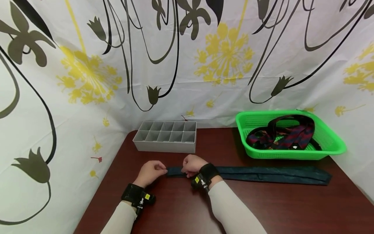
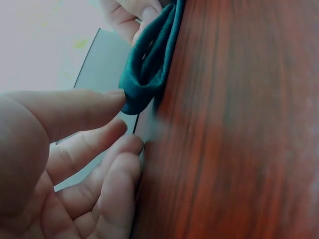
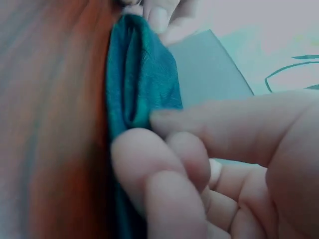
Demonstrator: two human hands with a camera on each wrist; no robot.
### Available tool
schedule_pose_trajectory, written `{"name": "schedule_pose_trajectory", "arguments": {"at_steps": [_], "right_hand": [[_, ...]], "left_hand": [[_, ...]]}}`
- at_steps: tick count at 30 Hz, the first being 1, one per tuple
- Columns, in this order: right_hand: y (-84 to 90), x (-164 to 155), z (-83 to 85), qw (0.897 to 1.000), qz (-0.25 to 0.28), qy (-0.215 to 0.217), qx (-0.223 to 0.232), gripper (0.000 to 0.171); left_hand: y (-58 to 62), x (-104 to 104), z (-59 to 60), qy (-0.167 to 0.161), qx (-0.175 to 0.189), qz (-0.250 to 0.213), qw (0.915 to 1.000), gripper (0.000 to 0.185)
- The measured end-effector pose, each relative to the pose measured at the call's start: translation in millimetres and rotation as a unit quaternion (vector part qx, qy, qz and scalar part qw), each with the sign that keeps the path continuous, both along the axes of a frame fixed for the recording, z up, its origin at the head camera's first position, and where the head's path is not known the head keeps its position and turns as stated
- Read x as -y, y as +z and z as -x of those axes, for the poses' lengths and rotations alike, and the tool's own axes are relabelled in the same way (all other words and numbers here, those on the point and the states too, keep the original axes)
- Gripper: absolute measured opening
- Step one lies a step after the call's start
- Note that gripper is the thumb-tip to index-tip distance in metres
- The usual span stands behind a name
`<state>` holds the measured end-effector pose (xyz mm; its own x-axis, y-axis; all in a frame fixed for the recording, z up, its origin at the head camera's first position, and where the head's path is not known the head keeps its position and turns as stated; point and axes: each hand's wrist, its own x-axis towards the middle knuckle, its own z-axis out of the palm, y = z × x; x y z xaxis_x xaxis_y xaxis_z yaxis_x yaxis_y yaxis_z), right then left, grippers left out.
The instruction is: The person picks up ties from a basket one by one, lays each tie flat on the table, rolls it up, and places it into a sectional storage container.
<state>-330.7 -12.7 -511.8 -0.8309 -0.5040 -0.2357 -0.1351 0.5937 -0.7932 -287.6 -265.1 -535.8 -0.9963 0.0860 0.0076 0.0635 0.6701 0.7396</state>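
Note:
A dark teal necktie [image 1: 271, 174] lies across the table, its wide pointed end at the right and its left end folded back on itself in a loop. At that fold [image 2: 137, 94] is my left hand [image 1: 150, 173], thumb tip on the cloth and index fingertip close beneath; the other fingers curve loosely below. My right hand [image 1: 193, 165] pinches the upper layer of the necktie [image 3: 144, 74] between thumb and fingers, a short way right of the fold. Its curled fingers hide part of the cloth in the right wrist view.
Behind my hands stands a grey divided box [image 1: 165, 146] with several compartments. A green basket [image 1: 295, 154] at the back right holds dark patterned neckties [image 1: 301, 135]. Patterned white cloth [image 1: 187, 65] hangs behind the brown table [image 1: 263, 208].

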Motion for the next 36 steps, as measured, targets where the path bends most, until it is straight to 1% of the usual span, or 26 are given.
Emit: {"name": "schedule_pose_trajectory", "arguments": {"at_steps": [3, 6, 8, 11, 14, 17, 20, 22, 24, 25, 28, 30, 32, 36], "right_hand": [[-0.6, -2, -2.3, 1.000, -0.006, 0.003, -0.021, 0.035], [1.0, -2, -6.4, 0.998, -0.035, -0.007, -0.055, 0.044], [-1.1, -5, -9.2, 0.997, -0.049, -0.014, -0.066, 0.049], [-0.7, -9, -9.4, 0.996, -0.054, -0.017, -0.064, 0.052], [1.5, -11, -7.1, 0.999, -0.032, -0.017, -0.039, 0.050], [2.7, -11, -4.2, 0.999, -0.012, -0.015, -0.030, 0.047], [0.5, -7, -1.1, 1.000, -0.004, -0.016, -0.025, 0.046], [-2.3, -3, -0.2, 0.999, -0.009, -0.022, -0.034, 0.046], [-6.9, 3, 0.4, 0.997, -0.024, -0.031, -0.059, 0.048], [-9.3, 6, -0.2, 0.996, -0.029, -0.038, -0.078, 0.049], [-15.2, 17, -3.1, 0.988, -0.054, -0.059, -0.134, 0.053], [-17.8, 23, -6.3, 0.983, -0.058, -0.072, -0.159, 0.053], [-20.5, 30, -8.6, 0.980, -0.054, -0.076, -0.175, 0.052], [-25.7, 40, -9.7, 0.977, -0.029, -0.062, -0.201, 0.044]], "left_hand": [[0.1, 1, 0.2, -0.014, 0.015, -0.042, 0.9989, 0.009], [0.1, 2, 0.6, -0.035, 0.032, -0.087, 0.9950, 0.010], [-2.1, 1, -0.4, -0.043, 0.044, -0.100, 0.9930, 0.012], [-1.7, -1, -0.5, -0.045, 0.057, -0.113, 0.9909, 0.014], [1.0, -3, 0.3, -0.057, 0.059, -0.128, 0.9883, 0.018], [3.5, -3, 1.7, -0.073, 0.068, -0.154, 0.9830, 0.023], [5.2, 0, 1.8, -0.082, 0.079, -0.179, 0.9772, 0.026], [5.5, 3, 2.1, -0.084, 0.084, -0.196, 0.9735, 0.026], [6.3, 4, 2.1, -0.086, 0.083, -0.213, 0.9698, 0.027], [6.3, 5, 2.3, -0.089, 0.081, -0.220, 0.9680, 0.027], [5.8, 5, 3.3, -0.098, 0.073, -0.233, 0.9648, 0.027], [5.3, 4, 3.5, -0.106, 0.064, -0.230, 0.9654, 0.027], [4.1, 4, 3.7, -0.114, 0.052, -0.222, 0.9668, 0.026], [1.3, 2, 4.3, -0.121, 0.025, -0.196, 0.9727, 0.020]]}}
